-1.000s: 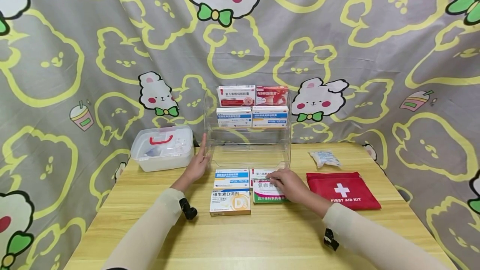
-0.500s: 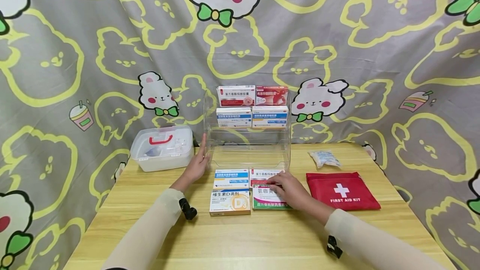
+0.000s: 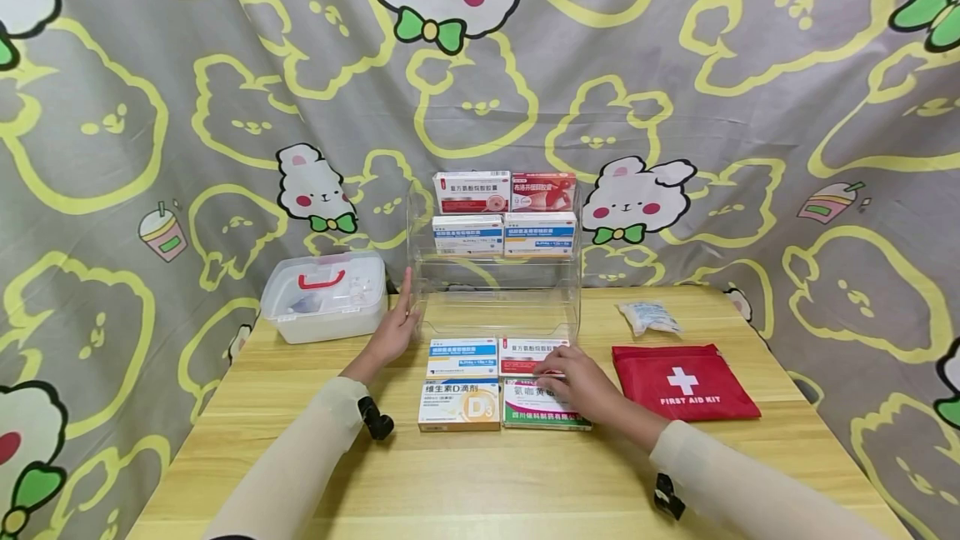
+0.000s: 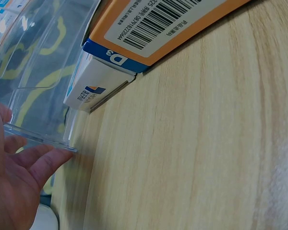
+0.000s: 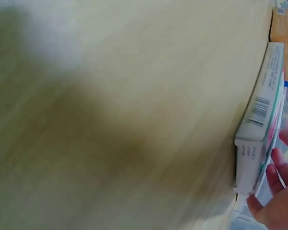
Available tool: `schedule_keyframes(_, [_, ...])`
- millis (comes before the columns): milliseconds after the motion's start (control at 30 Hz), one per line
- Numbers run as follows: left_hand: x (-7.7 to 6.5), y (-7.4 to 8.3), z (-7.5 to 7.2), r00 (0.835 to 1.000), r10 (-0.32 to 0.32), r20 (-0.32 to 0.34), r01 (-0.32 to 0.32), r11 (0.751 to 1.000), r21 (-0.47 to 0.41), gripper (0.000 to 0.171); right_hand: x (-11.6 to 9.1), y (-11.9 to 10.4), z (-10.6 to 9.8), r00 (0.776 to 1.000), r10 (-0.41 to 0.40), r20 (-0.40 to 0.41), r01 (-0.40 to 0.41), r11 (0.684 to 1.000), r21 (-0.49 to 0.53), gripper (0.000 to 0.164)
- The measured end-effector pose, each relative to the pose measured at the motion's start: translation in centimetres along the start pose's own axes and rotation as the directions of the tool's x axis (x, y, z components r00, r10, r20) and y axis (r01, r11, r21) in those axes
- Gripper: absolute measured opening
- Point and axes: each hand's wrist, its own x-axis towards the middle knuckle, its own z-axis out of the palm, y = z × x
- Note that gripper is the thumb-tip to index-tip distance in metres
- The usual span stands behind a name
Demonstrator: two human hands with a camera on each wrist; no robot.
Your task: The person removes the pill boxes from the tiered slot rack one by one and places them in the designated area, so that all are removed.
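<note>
My left hand [image 3: 392,332] rests with extended fingers against the left side of a clear acrylic display rack [image 3: 495,307]; in the left wrist view its fingertips [image 4: 60,154] lie at the rack's side edge. My right hand [image 3: 587,383] holds a green-and-white medicine box [image 3: 536,417] by its right end, fingertips curled over the far edge. Beyond that box lies a red-and-white medicine box [image 3: 525,352]. To its left are a blue-and-white medicine box [image 3: 459,354] and an orange-and-white vitamin D box [image 3: 450,407]. All four-sided boxes lie flat together on the table.
Medicine boxes [image 3: 471,192] fill the rack's upper two tiers. A clear lidded case [image 3: 330,323] with a red handle stands left. On the right lie a red first aid pouch [image 3: 645,386] and a small white packet [image 3: 648,317]. A patterned curtain [image 3: 480,107] hangs behind the table.
The green-and-white box has slid toward me, level with the vitamin D box, uncovering more of the red-and-white box. My right hand has shifted slightly nearer. My left hand stays put.
</note>
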Motion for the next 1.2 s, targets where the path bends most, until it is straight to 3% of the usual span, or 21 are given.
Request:
schedule_keyframes(267, [0.0,0.1,0.0,1.000,-0.006,0.002,0.006,1.000,0.002,0.085,0.1,0.3,-0.5,0.997,0.028,0.068,-0.030,0.999,0.023,0.034])
schedule_keyframes(733, [0.0,0.1,0.0,1.000,-0.015,0.000,0.015,1.000,0.002,0.084,0.9,0.9,0.2,0.999,0.014,0.029,-0.012,0.998,-0.066,0.031])
schedule_keyframes(1200, [0.0,0.1,0.0,1.000,-0.019,0.000,0.019,1.000,0.007,0.084,1.9,0.8,-0.4,0.996,0.042,0.082,-0.031,0.991,-0.128,0.038])
